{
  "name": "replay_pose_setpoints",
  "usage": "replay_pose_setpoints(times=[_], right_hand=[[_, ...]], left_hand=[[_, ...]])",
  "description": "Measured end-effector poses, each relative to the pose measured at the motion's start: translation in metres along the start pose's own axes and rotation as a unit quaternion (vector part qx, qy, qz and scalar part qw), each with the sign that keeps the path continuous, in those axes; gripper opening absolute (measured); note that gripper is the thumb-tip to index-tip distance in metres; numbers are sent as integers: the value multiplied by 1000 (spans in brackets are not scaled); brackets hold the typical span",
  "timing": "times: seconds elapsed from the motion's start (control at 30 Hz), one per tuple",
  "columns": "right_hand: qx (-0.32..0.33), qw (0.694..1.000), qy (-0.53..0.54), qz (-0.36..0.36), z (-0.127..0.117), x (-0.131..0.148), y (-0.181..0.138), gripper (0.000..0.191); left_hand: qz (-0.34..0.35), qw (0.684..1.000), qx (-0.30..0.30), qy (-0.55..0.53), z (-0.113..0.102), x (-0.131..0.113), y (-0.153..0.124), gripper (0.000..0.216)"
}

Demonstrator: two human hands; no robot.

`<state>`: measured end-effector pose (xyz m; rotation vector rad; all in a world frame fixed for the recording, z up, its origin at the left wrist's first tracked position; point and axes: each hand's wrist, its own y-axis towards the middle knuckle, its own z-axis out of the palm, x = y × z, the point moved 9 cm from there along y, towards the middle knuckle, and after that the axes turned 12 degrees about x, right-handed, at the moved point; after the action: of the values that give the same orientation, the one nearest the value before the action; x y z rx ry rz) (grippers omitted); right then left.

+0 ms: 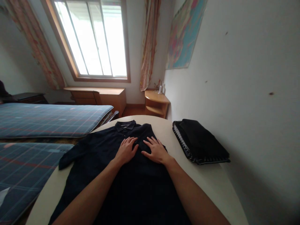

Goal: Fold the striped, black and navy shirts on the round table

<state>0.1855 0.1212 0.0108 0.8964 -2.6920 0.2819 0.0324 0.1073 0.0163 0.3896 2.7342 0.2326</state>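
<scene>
A dark navy polo shirt (93, 156) lies spread on a round cream table (199, 184), its collar towards the window. Its left-hand sleeve stretches out to the table's edge, while the right side looks folded inward. My left hand (126, 150) rests flat on the chest just below the collar, fingers spread. Beside it, my right hand (155, 150) lies palm down near the shirt's right edge, fingers apart. Neither hand grips the cloth. The lower part of the shirt runs between my forearms and out of the frame.
Folded dark clothes (201, 140) sit in a stack at the table's right, near the white wall (246, 93). Two plaid mattresses (53, 120) lie to the left. Beyond the table stand a wooden corner shelf (157, 97) and a desk (110, 93) below the window.
</scene>
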Motion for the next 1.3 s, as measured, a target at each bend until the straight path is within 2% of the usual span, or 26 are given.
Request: replay_pose_setpoints(times=[0.13, 0.23, 0.37, 0.53, 0.8, 0.9, 1.07, 1.2, 1.3], right_hand=[[6, 1000, -3, 10, 2, -2, 1, 75], [7, 1000, -4, 14, 3, -2, 1, 76], [6, 1000, -4, 15, 2, -1, 0, 76], [0, 1000, -6, 13, 0, 1, -3, 74], [-20, 1000, -6, 4, -6, 4, -5, 69], [-26, 1000, -2, 2, -6, 4, -5, 69], [-29, 1000, 3, 7, -5, 0, -3, 69], [-30, 999, 11, 8, -5, -3, -1, 69], [-28, 999, 24, -6, -6, -4, 1, 68]], left_hand=[[-16, 1000, 7, 11, 7, 6, 4, 44], [-36, 999, -4, 35, 0, 12, 16, 42], [-32, 996, 8, 81, -8, 24, 52, 45], [-9, 993, 71, 91, 5, 43, 97, 50], [-112, 983, 105, 100, 24, 68, 114, 63], [-103, 983, 114, 104, 25, 59, 116, 62], [-45, 990, 87, 105, 17, 15, 113, 49], [-16, 994, 48, 93, 5, -20, 97, 48], [21, 994, 57, 91, 9, -40, 74, 46]])
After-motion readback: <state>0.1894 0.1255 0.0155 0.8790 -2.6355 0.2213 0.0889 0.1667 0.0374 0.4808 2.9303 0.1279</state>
